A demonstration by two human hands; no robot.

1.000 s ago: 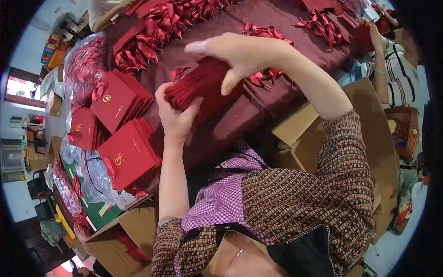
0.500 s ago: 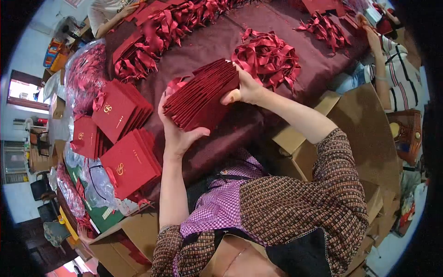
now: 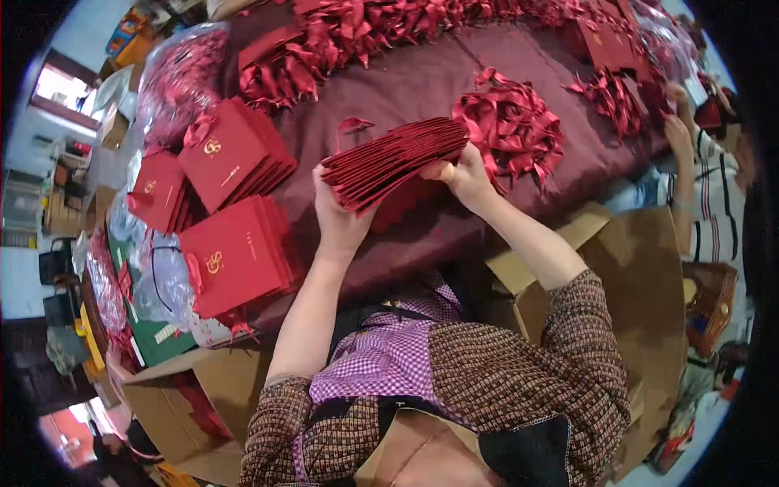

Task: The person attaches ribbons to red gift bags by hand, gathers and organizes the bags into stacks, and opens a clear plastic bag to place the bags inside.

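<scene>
Over the near side of the table I hold a thick stack of flat dark red gift bags point(image 3: 398, 158), its many edges fanned upward. My left hand point(image 3: 342, 217) is closed around the left end, its fingers partly hidden behind the bags. At the right end, my right hand point(image 3: 469, 180) grips the stack, thumb on the near side. A red ribbon loop point(image 3: 355, 124) shows just beyond the stack. Close behind my right hand lies a round heap of red ribbons point(image 3: 519, 130).
Piles of red gift bags with gold print point(image 3: 235, 256) lie at the left. More ribboned bags point(image 3: 365, 32) line the table's far side. Open cardboard boxes point(image 3: 621, 308) stand by the near edge. Another person's hand point(image 3: 677, 134) is at the right.
My hands have turned the stack to lie more level, with its edges now spread in a curve. The whole view has shifted, so hands and stack appear farther right.
</scene>
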